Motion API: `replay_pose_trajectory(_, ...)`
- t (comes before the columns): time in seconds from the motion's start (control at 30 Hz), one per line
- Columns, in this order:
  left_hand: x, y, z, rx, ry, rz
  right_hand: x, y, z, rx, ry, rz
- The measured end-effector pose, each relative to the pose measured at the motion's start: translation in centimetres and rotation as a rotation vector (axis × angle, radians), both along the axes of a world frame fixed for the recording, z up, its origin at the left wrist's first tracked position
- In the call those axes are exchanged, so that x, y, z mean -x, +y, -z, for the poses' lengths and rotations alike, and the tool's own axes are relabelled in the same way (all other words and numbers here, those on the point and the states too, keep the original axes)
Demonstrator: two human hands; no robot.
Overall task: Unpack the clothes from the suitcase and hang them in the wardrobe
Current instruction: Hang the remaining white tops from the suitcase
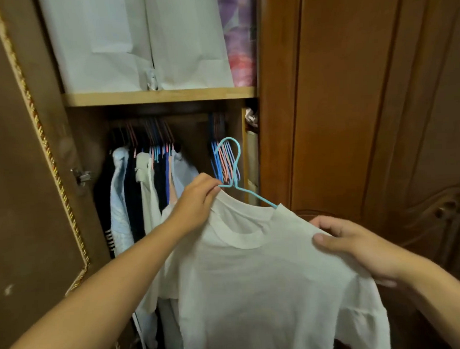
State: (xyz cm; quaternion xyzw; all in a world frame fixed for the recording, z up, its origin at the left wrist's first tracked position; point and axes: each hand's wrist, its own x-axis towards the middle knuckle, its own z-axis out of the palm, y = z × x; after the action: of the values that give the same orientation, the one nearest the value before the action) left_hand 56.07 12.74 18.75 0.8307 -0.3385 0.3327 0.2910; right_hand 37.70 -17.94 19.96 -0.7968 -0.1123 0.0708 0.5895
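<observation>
A white long-sleeved shirt hangs on a light blue wire hanger in front of the open wardrobe. My left hand pinches the hanger's left arm together with the shirt's collar edge. My right hand grips the shirt's right shoulder, thumb on the front of the fabric. The hanger's hook points up, below the wardrobe rail and apart from it. The suitcase is out of view.
Several garments hang at the rail's left; a bunch of empty blue and pink hangers hangs at its right. Above, a wooden shelf carries white bags. The open door is at left, a closed carved door at right.
</observation>
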Motion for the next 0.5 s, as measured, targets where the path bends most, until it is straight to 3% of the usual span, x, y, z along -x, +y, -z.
replay_pose_trajectory(0.03, -0.4, -0.4, 0.4, 0.002, 0.058, -0.019, -0.3, -0.1, 0.4, 0.036, -0.031, 0.019)
replay_pose_trajectory(0.07, -0.7, -0.7, 0.9, -0.028, 0.141, -0.072, -0.8, -0.3, 0.7, 0.197, -0.131, 0.07)
replay_pose_trajectory(0.17, -1.6, -0.3, 2.8, -0.274, 0.383, -0.405, -1.7, -1.0, 1.4, 0.592, -0.33, 0.253)
replay_pose_trajectory(0.33, -2.1, 3.8, 5.4, -0.373, 0.517, -0.741, -1.6, -2.3, 2.1, 0.875, -0.335, 0.364)
replay_pose_trajectory(0.5, -4.0, 5.7, 3.9, -0.43, 0.56, -0.787, -2.8, 1.2, 1.4, 1.039, -0.464, 0.338)
